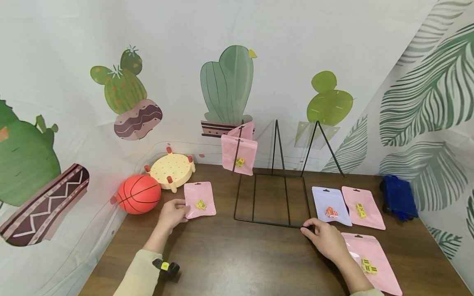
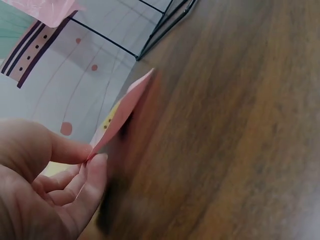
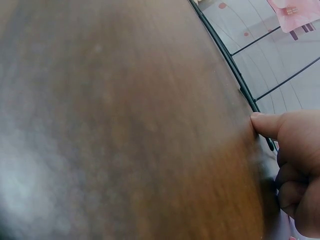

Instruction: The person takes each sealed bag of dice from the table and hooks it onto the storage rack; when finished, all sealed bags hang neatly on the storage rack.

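Note:
My left hand (image 1: 173, 214) pinches the lower left edge of a pink zip pouch (image 1: 200, 191) with yellow dice in its window; the left wrist view shows thumb and fingers on that edge, the pouch (image 2: 122, 107) slanting over the wood. With thumb and forefinger my right hand (image 1: 326, 240) grips the near right corner of a black wire rack (image 1: 274, 224). The rack has several upright prongs. On its left prong hang pink pouches (image 1: 238, 152), the front one with yellow dice. In the right wrist view the thumb lies against the rack's wire (image 3: 235, 67).
Right of the rack lie a lavender pouch (image 1: 329, 197) with orange dice, a pink pouch (image 1: 363, 201) and a larger pink pouch (image 1: 377, 250). A blue object (image 1: 400, 197) stands at the right edge. A red ball (image 1: 138, 194) and a cream pegged disc (image 1: 172, 168) sit back left.

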The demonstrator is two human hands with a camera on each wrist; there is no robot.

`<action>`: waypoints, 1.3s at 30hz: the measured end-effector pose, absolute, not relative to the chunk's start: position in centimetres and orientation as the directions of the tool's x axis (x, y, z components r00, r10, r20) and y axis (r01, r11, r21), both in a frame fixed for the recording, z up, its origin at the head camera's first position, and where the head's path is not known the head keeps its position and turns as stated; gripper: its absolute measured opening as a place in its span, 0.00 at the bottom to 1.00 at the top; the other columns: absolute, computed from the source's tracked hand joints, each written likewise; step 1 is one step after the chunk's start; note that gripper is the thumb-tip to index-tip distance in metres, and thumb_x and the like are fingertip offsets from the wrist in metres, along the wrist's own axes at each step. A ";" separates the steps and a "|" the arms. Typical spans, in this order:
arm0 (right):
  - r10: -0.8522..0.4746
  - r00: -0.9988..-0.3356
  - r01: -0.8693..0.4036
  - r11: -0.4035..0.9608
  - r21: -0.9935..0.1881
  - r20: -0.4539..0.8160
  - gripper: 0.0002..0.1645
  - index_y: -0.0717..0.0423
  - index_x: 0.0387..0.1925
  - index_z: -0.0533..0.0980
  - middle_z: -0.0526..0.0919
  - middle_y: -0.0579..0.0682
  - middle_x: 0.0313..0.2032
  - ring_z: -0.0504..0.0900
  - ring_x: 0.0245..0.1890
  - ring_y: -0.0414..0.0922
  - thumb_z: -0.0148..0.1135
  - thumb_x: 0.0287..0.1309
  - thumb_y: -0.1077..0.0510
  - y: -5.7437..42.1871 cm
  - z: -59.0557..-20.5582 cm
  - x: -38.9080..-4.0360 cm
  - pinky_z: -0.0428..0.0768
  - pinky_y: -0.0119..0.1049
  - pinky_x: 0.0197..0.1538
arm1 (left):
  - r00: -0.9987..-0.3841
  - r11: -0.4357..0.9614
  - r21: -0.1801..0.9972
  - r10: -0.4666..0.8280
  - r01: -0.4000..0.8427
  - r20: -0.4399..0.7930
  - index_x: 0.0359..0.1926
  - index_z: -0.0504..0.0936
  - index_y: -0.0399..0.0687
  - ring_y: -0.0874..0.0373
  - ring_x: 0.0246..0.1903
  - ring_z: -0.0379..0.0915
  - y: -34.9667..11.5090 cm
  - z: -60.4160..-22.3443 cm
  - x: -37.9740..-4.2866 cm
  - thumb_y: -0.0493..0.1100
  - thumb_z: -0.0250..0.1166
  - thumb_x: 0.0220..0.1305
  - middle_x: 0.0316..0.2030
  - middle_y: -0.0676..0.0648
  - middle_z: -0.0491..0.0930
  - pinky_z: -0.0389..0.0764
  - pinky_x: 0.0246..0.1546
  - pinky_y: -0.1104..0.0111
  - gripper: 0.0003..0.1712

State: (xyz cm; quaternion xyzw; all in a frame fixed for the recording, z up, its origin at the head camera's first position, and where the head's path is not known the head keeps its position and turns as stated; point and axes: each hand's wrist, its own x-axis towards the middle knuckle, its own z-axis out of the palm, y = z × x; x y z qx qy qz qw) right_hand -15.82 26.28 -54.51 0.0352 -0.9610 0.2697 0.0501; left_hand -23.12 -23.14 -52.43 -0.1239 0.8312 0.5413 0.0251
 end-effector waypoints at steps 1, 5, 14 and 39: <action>-0.041 -0.992 -0.095 0.852 -0.515 0.116 0.09 0.45 0.42 0.83 0.63 0.39 0.16 0.57 0.15 0.37 0.72 0.65 0.47 26.3 -54.5 -15.8 0.56 0.34 0.19 | -0.969 0.378 0.896 -0.165 -0.232 -0.182 0.57 0.77 0.26 0.56 0.27 0.80 -23.0 -52.4 -23.0 0.34 0.65 0.69 0.42 0.33 0.82 0.86 0.29 0.64 0.19; -0.045 -0.991 -0.102 0.851 -0.515 0.123 0.10 0.45 0.42 0.83 0.63 0.39 0.16 0.57 0.15 0.37 0.72 0.65 0.47 26.4 -54.5 -15.8 0.57 0.34 0.19 | -0.986 0.419 0.892 -0.098 -0.167 -0.139 0.52 0.79 0.28 0.55 0.28 0.78 -22.5 -52.0 -22.4 0.33 0.65 0.69 0.39 0.37 0.81 0.85 0.29 0.64 0.14; -0.046 -0.990 -0.107 0.851 -0.514 0.130 0.09 0.43 0.41 0.83 0.63 0.38 0.16 0.57 0.15 0.37 0.71 0.65 0.46 26.6 -54.8 -15.8 0.57 0.34 0.19 | -0.981 0.551 0.816 0.020 0.174 0.195 0.40 0.83 0.43 0.56 0.34 0.79 -20.9 -51.5 -20.7 0.34 0.71 0.66 0.34 0.48 0.83 0.79 0.36 0.66 0.05; -0.040 -0.993 -0.093 0.846 -0.526 0.111 0.10 0.44 0.42 0.83 0.63 0.39 0.16 0.57 0.15 0.36 0.71 0.66 0.46 26.5 -54.7 -15.7 0.56 0.33 0.19 | -0.831 0.174 0.814 0.169 0.555 0.530 0.40 0.83 0.48 0.57 0.33 0.83 -12.6 -48.2 -16.2 0.27 0.70 0.64 0.35 0.51 0.88 0.83 0.31 0.67 0.12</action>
